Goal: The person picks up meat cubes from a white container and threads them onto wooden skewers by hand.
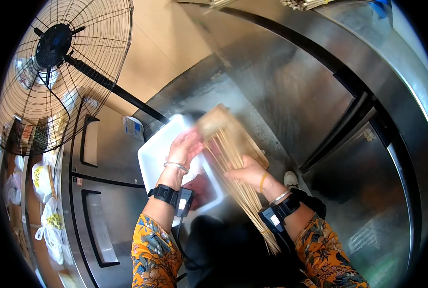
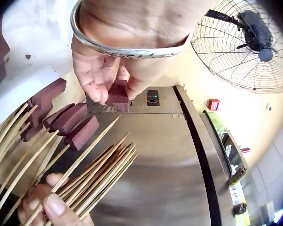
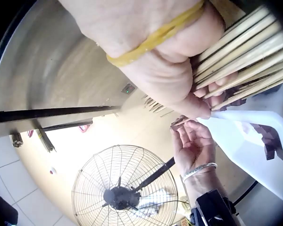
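My left hand [image 1: 185, 146] pinches a dark red block [image 2: 118, 96] between thumb and fingers, over the edge between a white tub and a tan tray. A bundle of thin bamboo skewers [image 1: 245, 197] fills my right hand [image 1: 248, 174], their points fanned toward the left hand. In the left wrist view, one skewer [image 2: 92, 147] stands out from the rest, its tip below the block. More dark red blocks [image 2: 82, 132] lie beside the skewers. The white tub [image 1: 149, 156] holds further dark red pieces. Partly behind the skewers is the tan tray [image 1: 228, 117], blurred.
A large wire-caged fan [image 1: 54, 45] stands at the left, its pole slanting behind the tub. Steel cabinets with dark handles [image 1: 94, 225] line the left side, and a steel unit [image 1: 290, 72] rises on the right. Bagged goods [image 1: 53, 230] sit on shelves at far left.
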A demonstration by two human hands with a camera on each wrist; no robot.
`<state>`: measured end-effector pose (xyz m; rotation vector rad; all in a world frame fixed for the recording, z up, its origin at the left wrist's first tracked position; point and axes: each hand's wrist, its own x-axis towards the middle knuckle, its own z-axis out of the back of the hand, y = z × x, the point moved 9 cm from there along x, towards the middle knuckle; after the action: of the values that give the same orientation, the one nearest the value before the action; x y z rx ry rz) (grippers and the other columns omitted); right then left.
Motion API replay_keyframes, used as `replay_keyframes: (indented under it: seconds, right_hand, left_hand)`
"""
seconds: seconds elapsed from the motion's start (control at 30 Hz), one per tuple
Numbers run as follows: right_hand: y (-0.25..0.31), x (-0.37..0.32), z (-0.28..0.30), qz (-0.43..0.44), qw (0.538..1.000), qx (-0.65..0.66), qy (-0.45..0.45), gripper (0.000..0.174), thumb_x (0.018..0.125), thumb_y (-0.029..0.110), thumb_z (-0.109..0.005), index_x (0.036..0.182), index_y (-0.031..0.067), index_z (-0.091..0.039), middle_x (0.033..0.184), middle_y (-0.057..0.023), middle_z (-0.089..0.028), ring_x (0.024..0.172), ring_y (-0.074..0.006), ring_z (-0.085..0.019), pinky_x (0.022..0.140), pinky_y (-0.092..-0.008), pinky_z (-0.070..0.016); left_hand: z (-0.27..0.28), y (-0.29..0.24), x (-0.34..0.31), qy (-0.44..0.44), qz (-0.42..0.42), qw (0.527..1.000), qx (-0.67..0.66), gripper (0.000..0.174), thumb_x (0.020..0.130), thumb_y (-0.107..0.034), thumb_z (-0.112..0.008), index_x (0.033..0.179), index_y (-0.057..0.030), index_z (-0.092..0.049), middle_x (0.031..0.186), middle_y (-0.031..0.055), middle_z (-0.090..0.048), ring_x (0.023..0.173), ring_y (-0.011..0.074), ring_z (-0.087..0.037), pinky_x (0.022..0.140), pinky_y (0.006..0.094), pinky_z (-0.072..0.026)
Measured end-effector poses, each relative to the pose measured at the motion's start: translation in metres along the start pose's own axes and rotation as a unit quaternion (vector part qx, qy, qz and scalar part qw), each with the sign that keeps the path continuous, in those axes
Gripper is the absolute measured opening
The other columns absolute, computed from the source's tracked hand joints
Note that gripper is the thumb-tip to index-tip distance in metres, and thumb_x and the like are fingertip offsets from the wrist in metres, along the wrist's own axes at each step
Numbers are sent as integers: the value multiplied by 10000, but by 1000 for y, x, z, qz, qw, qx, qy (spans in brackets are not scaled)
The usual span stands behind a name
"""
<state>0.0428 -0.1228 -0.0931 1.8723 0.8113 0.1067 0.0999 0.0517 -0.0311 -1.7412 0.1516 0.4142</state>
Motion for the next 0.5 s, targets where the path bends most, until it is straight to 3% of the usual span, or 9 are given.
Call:
replay_keyframes:
  seconds: [0.5]
  right_hand:
    - [4, -3, -1, -7, 1000, -17, -12, 256, 744, 53, -693, 940, 67, -528, 825, -9, -567, 690, -85, -565, 592, -219, -470]
  left_hand:
    - [-9, -11, -8, 3, -63, 992, 108, 279, 850, -136, -628, 1110, -55, -570, 891, 52, -635, 731, 104, -601, 674, 237, -524]
